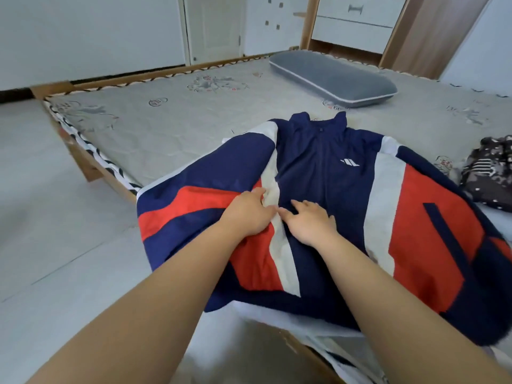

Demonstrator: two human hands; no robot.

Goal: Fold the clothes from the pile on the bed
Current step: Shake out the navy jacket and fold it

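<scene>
Both hands are lying flat on jacket point(318, 173): left grip point(249, 214) spread, fingertips touching white stripe; right grip point(311, 220) spread on navy panel, bed point(166, 126) below.

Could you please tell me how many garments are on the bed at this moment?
2 in view. The navy, red and white jacket lies spread at the near edge under both hands; a dark patterned garment sits at the right edge, cut off by the frame, so more may be hidden.

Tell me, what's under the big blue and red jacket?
The jacket lies spread on the bed, so the grey mattress is under it. Both hands press on top. Anything else beneath is covered.
</scene>
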